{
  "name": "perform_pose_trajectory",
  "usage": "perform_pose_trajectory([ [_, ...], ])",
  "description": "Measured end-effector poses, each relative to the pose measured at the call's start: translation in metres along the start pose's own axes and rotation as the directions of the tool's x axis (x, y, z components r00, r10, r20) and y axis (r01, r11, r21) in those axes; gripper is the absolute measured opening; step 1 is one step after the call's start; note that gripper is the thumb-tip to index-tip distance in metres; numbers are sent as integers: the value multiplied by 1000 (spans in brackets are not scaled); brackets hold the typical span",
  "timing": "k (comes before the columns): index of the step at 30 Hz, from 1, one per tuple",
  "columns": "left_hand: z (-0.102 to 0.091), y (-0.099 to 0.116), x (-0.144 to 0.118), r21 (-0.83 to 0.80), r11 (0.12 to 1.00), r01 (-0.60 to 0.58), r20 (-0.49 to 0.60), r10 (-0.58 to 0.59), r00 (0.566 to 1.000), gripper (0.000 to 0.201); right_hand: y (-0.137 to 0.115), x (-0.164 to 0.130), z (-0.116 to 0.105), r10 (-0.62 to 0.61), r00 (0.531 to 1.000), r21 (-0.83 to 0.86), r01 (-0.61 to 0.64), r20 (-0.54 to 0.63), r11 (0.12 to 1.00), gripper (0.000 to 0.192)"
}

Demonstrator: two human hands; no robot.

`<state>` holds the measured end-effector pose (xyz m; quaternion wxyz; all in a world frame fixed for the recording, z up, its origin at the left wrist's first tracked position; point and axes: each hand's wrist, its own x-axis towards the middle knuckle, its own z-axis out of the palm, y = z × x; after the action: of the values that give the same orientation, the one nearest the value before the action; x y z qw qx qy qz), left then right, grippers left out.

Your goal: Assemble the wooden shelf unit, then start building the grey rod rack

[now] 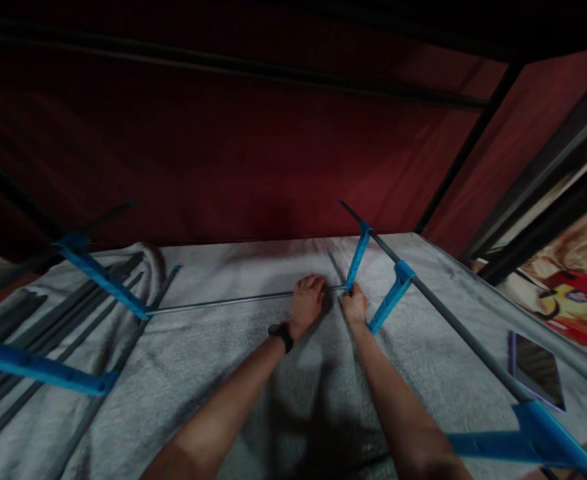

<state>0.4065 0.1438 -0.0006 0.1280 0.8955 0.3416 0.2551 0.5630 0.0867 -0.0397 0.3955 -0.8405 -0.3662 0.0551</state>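
The left hand (306,301) lay half curled over the thin rod (233,301), near its right end; the fingers were bent, but I could not tell whether they gripped it firmly. The right hand (354,307) was closed, at the right end of the rod, around the foot of a blue bracket (357,260), its fingertips partly hidden. A dark watch (280,338) sat on the left wrist, on the near side of the rod.

The rod ran almost level between this bracket and another blue bracket (104,279) at its left end. By its dull shine it was probably metal, light and stiff, rather smooth, so it could turn or slide between the fingers. In my judgement the good hold was close to the joint, one hand on the rod and one on the bracket foot. The brackets looked like plastic, rigid but easier to crack if they were twisted.

To the right of the rod, a long grey tube (450,313) passed through the bracket tops, and farther right a phone (538,370) lay flat. To the left of the rod were several loose tubes (66,327). Under the rod spread a grey cloth (213,373), soft and wrinkled; beyond it hung red fabric (248,153).
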Motion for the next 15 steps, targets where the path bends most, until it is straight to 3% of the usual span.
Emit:
perform_pose_trajectory([
  [2,-30,-30,-33,-5,987,159,-119,-159,980,32,-1,-1,-1,2,1000,-9,-2,14,1000,49],
  [5,-79,-78,-92,15,878,478,-326,-448,833,20,-1,-4,-3,5,999,-50,-2,46,999,47],
  [6,-94,-92,-112,17,824,567,-380,-519,766,18,-1,-4,-3,9,998,-72,-5,55,997,47],
  [8,-119,-113,-149,-10,674,739,-489,-648,584,18,2,-4,-2,34,997,-119,-25,74,993,47],
  [10,-137,-131,-176,-53,541,839,-570,-706,419,25,6,-3,1,64,995,-167,-51,72,985,47],
  [11,-143,-140,-185,-73,503,861,-596,-714,367,31,8,-1,2,57,995,-176,-41,85,983,46],
  [13,-153,-159,-195,-114,464,878,-607,-732,309,44,12,0,4,43,994,-187,-24,99,982,46],
  [15,-161,-180,-195,-156,446,881,-578,-765,285,53,15,2,4,36,994,-190,-16,102,982,45],
])
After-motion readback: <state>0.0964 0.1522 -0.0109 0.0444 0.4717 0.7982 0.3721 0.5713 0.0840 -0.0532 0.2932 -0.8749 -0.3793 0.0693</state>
